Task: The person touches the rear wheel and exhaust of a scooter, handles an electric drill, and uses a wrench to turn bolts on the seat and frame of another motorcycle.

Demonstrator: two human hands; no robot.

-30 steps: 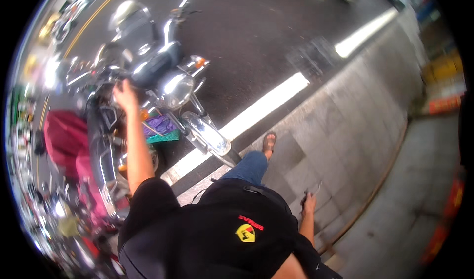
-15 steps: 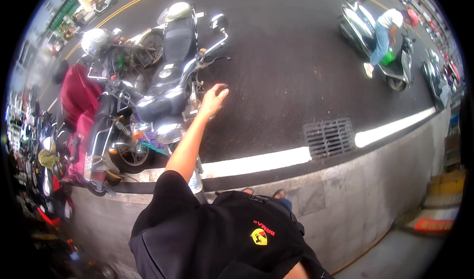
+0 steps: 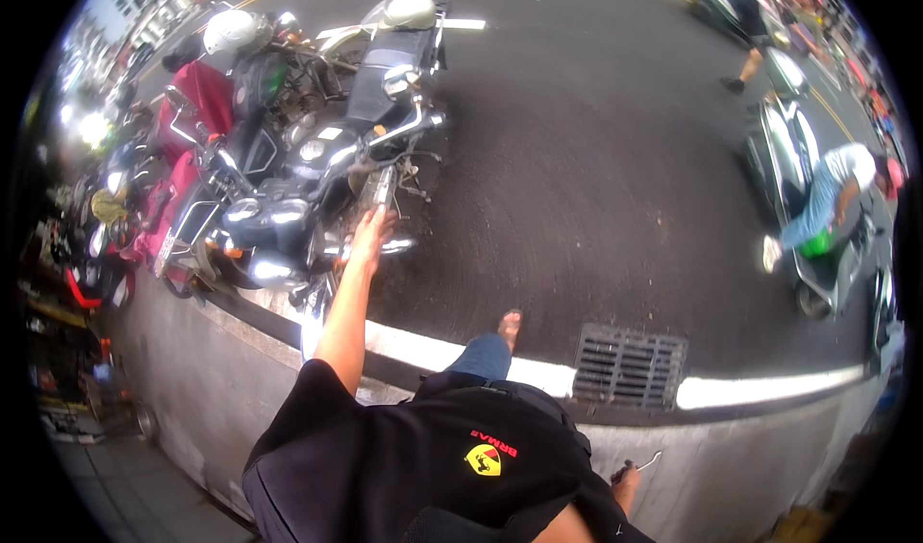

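Note:
My left arm reaches forward to a dark motorcycle (image 3: 336, 153) parked at the roadside. My left hand (image 3: 368, 238) is beside its front, fingers stretched toward a silver part; whether they touch it I cannot tell. Low on the right, partly hidden by my black shirt (image 3: 413, 466), my right hand (image 3: 627, 488) is closed around a small tool (image 3: 630, 469) with a dark handle and a thin, bent metal tip. My sandalled foot (image 3: 510, 328) is on the asphalt just past the white line.
More motorcycles stand at the left, one under a dark red cover (image 3: 202, 101). A drain grate (image 3: 632, 365) breaks the white roadside line (image 3: 760, 389). At the right a person (image 3: 822, 197) sits on a scooter (image 3: 784, 149). A raised concrete kerb (image 3: 731, 456) runs below me.
My view has swung, and my left hand has come back from over the road to the motorcycle's front. One foot has stepped onto the road. My right hand with the tool has come into view.

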